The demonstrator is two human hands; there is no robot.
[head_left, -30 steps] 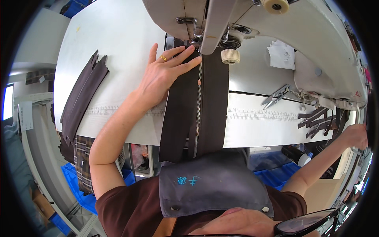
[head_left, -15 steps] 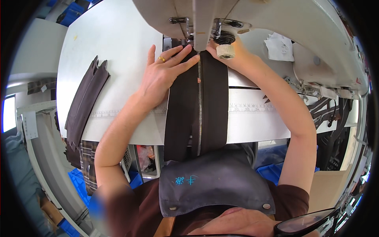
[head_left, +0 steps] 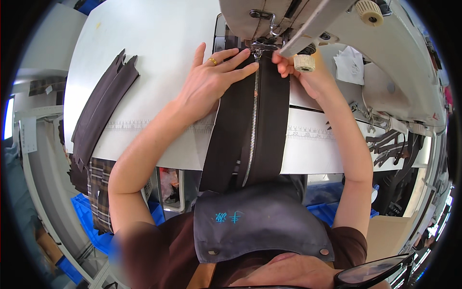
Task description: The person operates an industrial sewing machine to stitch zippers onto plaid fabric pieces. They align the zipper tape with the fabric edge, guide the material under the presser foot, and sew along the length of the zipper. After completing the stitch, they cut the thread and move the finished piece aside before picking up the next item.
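Two hands work on one long dark brown fabric piece [head_left: 250, 125] with a silver zipper [head_left: 252, 130] along its middle. It lies in the center of the frame, from the sewing machine [head_left: 308, 19] at the top down over the front edge of the white table [head_left: 154, 43], where its lower end hangs free. The left hand [head_left: 211, 79] rests open and flat on the left half of the fabric, fingers spread and pointing toward the presser foot [head_left: 260, 45]; a gold ring sits on one finger. The right hand [head_left: 293, 67] is closed in a pinch on the top right edge of the fabric, just beside the needle area.

I judge the fabric to be soft and light, so it will bend and slide easily on the smooth table. The zipper teeth are stiffer and give the piece a firm line. Good places to hold it seem to be the flat cloth on both sides of the zipper, close to the foot.

Several things are hard to see. The needle itself is hidden under the machine head, and the right fingertips are partly covered by a cream knob [head_left: 304, 62]. A stack of similar dark strips [head_left: 103, 106] lies at the left, and its lower end drops behind the table edge. More dark pieces at the far right are too bent by the lens to tell.
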